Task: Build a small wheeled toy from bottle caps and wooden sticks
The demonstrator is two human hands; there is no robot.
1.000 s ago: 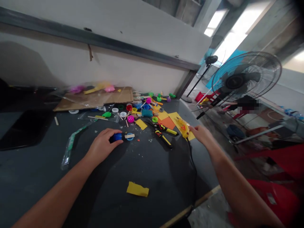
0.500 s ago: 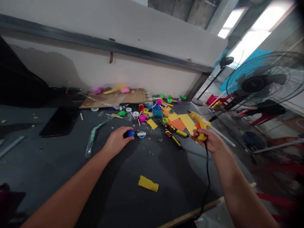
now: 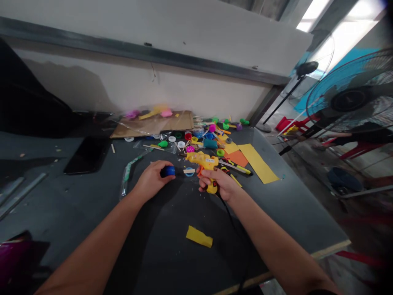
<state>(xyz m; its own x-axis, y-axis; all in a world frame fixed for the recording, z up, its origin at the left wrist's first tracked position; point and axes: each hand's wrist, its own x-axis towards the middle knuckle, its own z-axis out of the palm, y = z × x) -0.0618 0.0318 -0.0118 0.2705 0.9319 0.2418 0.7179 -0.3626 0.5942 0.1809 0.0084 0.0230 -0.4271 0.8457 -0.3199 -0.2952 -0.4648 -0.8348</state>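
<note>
Between the thumb and fingers of my left hand (image 3: 155,180) is a blue bottle cap (image 3: 170,171), held at the dark tabletop. My right hand (image 3: 219,183) grips a yellow glue gun (image 3: 201,160) by its handle, its nozzle pointing left above the table. Between the two hands lies a light blue ring-like cap (image 3: 189,174) with a short flat wooden stick (image 3: 188,171) across it. Nearer to me rests a torn strip of yellow paper (image 3: 199,237). Pliers with yellow and black handles (image 3: 235,178) are partly hidden behind my right hand.
Coloured caps, such as a pink one (image 3: 190,149), and sticks crowd the back beside a cardboard sheet (image 3: 147,125). Yellow paper (image 3: 259,163) lies at the right. A black phone (image 3: 87,155) and a clear plastic tube (image 3: 125,180) are on the left. A fan (image 3: 348,100) stands beyond the table.
My right hand has brought the glue gun leftward, from the table's right side to close by the light blue cap. My left hand keeps its hold on the blue cap.
</note>
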